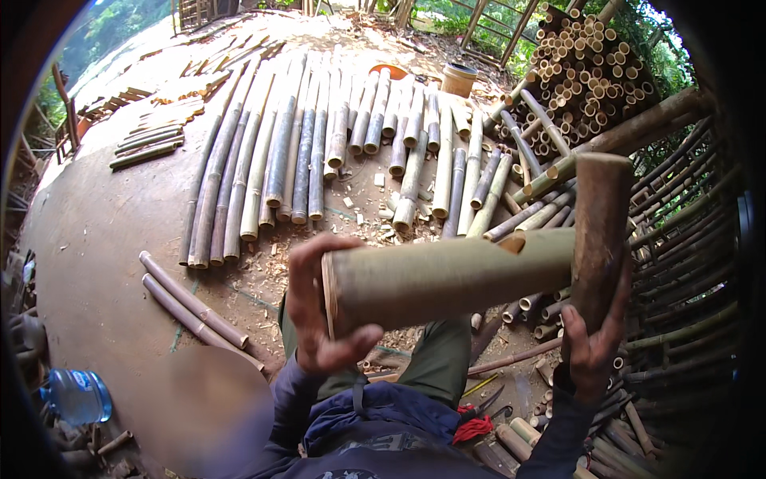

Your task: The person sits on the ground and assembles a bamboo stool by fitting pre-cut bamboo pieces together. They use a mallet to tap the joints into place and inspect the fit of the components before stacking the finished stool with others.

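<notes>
A thick greenish bamboo tube [447,275] lies crosswise in front of me above my lap, with a notch cut in its upper side near the right end. My left hand [319,319] is closed around its cut left end, fingers above and thumb below. At the tube's right end stands a shorter, browner round piece of bamboo or wood [598,215], upright and crossing in front of that end. My right hand [597,343] grips this upright piece low down. Whether the two pieces are joined or only touching, I cannot tell.
Long bamboo poles [263,152] lie in a row ahead; cut bamboo is stacked [590,80] far right. Two thin poles [191,307] rest on the left floor, near a blue water jug [80,397]. A blade [487,403] and red cloth [472,429] lie beside my lap.
</notes>
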Action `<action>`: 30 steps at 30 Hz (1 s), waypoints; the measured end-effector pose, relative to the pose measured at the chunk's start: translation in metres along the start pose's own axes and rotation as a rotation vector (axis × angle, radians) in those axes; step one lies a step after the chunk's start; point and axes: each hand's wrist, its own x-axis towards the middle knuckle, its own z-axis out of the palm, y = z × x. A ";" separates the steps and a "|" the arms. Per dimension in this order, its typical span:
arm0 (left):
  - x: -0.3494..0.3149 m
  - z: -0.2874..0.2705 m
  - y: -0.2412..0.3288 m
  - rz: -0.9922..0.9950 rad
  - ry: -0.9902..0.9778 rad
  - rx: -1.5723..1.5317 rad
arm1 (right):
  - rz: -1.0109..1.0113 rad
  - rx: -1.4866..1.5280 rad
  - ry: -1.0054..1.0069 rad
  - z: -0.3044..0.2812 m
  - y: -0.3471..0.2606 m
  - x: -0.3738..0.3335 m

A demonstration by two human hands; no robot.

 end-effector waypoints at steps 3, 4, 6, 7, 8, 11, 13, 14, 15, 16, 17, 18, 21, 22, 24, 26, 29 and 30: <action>0.052 -0.004 -0.014 0.010 0.035 0.048 | -0.107 -0.089 -0.068 0.008 -0.019 0.054; 0.064 -0.011 -0.018 0.017 0.052 0.073 | -0.138 0.021 -0.129 0.022 -0.019 0.068; 0.079 -0.017 -0.026 0.062 0.098 0.108 | -0.140 0.185 -0.275 0.026 -0.043 0.088; 0.084 -0.012 -0.022 0.039 0.097 0.086 | -0.275 0.185 -0.277 0.030 -0.045 0.099; 0.086 -0.014 -0.021 0.025 0.102 0.092 | -0.329 0.194 -0.300 0.030 -0.059 0.108; 0.089 -0.020 -0.023 -0.002 0.083 0.093 | -0.441 0.317 -0.308 0.020 -0.110 0.131; 0.081 -0.020 -0.021 -0.010 0.095 0.107 | -0.367 0.225 -0.429 0.030 -0.127 0.132; 0.074 -0.019 -0.023 -0.035 0.103 0.115 | -0.331 0.164 -0.492 0.033 -0.135 0.133; 0.072 -0.017 -0.023 -0.023 0.086 0.078 | -0.274 -0.101 -0.661 0.042 -0.133 0.133; 0.064 -0.008 -0.028 -0.057 0.090 0.007 | -0.330 -0.139 -0.677 0.048 -0.123 0.129; 0.055 -0.009 -0.029 -0.087 0.107 -0.030 | -0.405 -0.144 -0.698 0.056 -0.119 0.127; 0.053 -0.014 -0.038 0.031 0.110 0.033 | -0.408 -0.125 -0.723 0.050 -0.122 0.128; 0.041 -0.006 -0.030 -0.046 0.134 -0.009 | -0.471 -0.093 -0.712 0.040 -0.121 0.123; 0.039 -0.007 -0.025 -0.053 0.148 -0.043 | -0.465 -0.070 -0.677 0.032 -0.126 0.121; 0.039 -0.016 -0.024 -0.012 0.165 0.049 | -0.448 -0.023 -0.629 0.027 -0.131 0.116; 0.038 -0.017 -0.025 -0.018 0.167 0.059 | -0.404 -0.043 -0.601 0.033 -0.137 0.104; 0.037 -0.009 -0.029 -0.082 0.131 -0.033 | -0.470 -0.099 -0.618 0.051 -0.111 0.102; 0.034 -0.010 -0.030 -0.073 0.150 0.006 | -0.503 -0.099 -0.634 0.050 -0.111 0.109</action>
